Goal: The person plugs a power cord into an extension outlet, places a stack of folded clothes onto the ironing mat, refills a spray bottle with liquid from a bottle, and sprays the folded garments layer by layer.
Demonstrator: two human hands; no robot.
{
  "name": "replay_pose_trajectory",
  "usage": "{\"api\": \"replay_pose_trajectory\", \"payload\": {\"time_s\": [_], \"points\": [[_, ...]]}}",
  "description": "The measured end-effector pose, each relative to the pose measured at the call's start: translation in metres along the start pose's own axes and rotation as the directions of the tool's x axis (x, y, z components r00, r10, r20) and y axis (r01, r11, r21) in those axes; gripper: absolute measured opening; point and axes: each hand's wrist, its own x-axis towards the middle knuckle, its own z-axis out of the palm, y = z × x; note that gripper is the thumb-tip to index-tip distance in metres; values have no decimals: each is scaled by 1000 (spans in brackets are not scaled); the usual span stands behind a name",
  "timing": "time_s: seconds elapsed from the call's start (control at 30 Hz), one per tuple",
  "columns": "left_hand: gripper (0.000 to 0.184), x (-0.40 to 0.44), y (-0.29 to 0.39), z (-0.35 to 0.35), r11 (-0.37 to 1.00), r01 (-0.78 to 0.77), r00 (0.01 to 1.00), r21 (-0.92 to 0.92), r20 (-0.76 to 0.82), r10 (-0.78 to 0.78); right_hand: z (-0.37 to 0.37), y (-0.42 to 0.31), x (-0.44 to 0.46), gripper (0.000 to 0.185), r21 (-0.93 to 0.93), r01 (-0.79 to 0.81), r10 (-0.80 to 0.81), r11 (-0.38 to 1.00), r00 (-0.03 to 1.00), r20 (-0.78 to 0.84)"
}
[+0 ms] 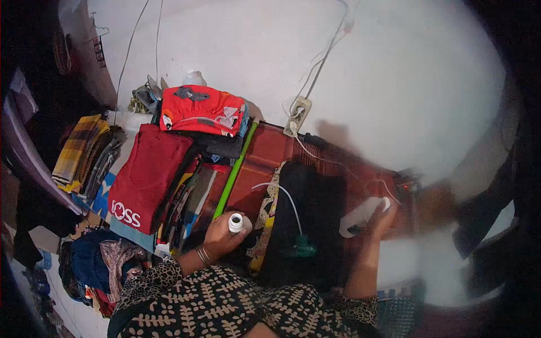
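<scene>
The left hand (222, 238) grips an open-mouthed white bottle (235, 223), contents unclear; the right hand (384, 218) grasps a pale bottle (358, 217). Between them, a green piece (302, 247) with a thin tube (292, 201) lies on black cloth (313, 191), near folded clothes (147, 177).

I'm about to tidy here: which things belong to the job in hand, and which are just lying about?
In the job:
open white bottle, in the left hand
pale bottle, in the right hand
probably the green top with its white tube

Lying about, it seems:
red BOSS cloth
yellow checked cloth
green stick
</scene>
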Motion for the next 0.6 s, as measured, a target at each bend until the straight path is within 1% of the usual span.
{"api": "replay_pose_trajectory", "payload": {"time_s": [0.07, 0.1, 0.17, 0.2, 0.23, 0.27, 0.3, 0.37, 0.4, 0.43, 0.47, 0.5, 0.53, 0.57, 0.6], "points": [[47, 0, -5, 1, 1000, -27, 999, 16, 28, 27, 0, -31, -1, 46, -198, -99, 90, 975, 995, -52], [47, 0, -6, 2, 1000, -24, 999, 18, 25, 23, 0, -36, -1, 46, -195, -98, 90, 976, 995, -48], [49, -2, -6, 3, 993, -121, 992, 14, -43, 121, 2, -43, -3, 40, -300, -120, 99, 946, 991, -85], [49, -3, -4, 3, 993, -115, 992, 17, -44, 115, 6, -42, -1, 40, -298, -120, 101, 947, 992, -78], [51, -3, -2, 3, 993, -115, 991, 16, -67, 116, 10, -41, 4, 41, -273, 36, -72, 961, 990, -122], [53, -4, 1, 2, 993, -116, 989, 14, -86, 116, 10, -37, 7, 43, -256, 192, -239, 947, 956, -168], [53, -4, 2, 1, 994, -110, 990, 14, -82, 111, 7, -27, 8, 43, -257, 188, -234, 948, 958, -163], [56, 0, 6, -4, 998, -39, 999, -52, -8, 38, -1, -9, 9, 45, -301, 22, -33, 953, 999, -30], [56, 4, 11, -8, 996, 14, 1000, -83, 14, -13, 0, -20, 6, 45, -306, 19, -29, 952, 999, -29], [56, 8, 10, -9, 996, 16, 1000, -84, 19, -15, 2, -44, 6, 45, -328, -98, 80, 939, 995, -68], [55, 11, 8, -11, 989, 99, 991, -111, 102, -88, 3, -62, 7, 47, -347, -212, 185, 914, 977, -108], [54, 13, 6, -14, 974, 183, 970, -131, 183, -158, 3, -72, 6, 47, -350, -213, 188, 912, 976, -106], [54, 16, 2, -16, 978, 142, 976, -156, 184, -112, 4, -81, 5, 49, -380, -213, 177, 900, 976, -129], [54, 16, 1, -17, 977, 145, 976, -154, 182, -116, 7, -87, 2, 51, -407, -212, 164, 888, 975, -151], [54, 17, 4, -19, 977, 160, 968, -142, 214, -127, 8, -92, 4, 57, -429, -104, 37, 897, 986, -162]]}}
